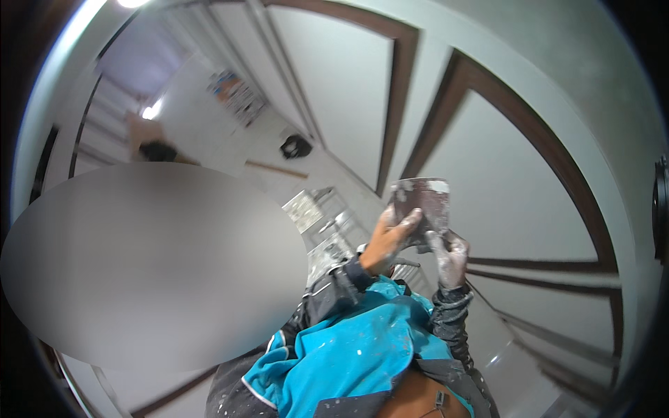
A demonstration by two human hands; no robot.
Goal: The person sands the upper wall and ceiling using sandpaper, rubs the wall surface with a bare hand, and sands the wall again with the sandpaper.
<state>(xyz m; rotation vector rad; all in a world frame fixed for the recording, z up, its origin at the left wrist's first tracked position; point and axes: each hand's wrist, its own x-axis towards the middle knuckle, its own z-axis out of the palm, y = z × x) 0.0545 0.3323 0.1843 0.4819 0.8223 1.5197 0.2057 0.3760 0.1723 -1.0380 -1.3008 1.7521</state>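
In front of me, a reddish-brown sheet that looks like sandpaper (422, 198) is held up, patched with white dust. My left hand (384, 243) grips its lower left side, the thumb pressed across the face. At the lower right corner, my right hand (452, 256) has its thumb and fingers on the sheet. White powder coats the right hand heavily and the left fingertips. The sheet's lower edge is partly hidden by the fingers.
Below stands a paint-spattered metal stepladder or platform (303, 210). White wall panels with brown moulding (533, 136) rise to the right. A wooden strip (277, 169) and a black object (296, 147) lie on the floor. A blurred patch hides much of the left.
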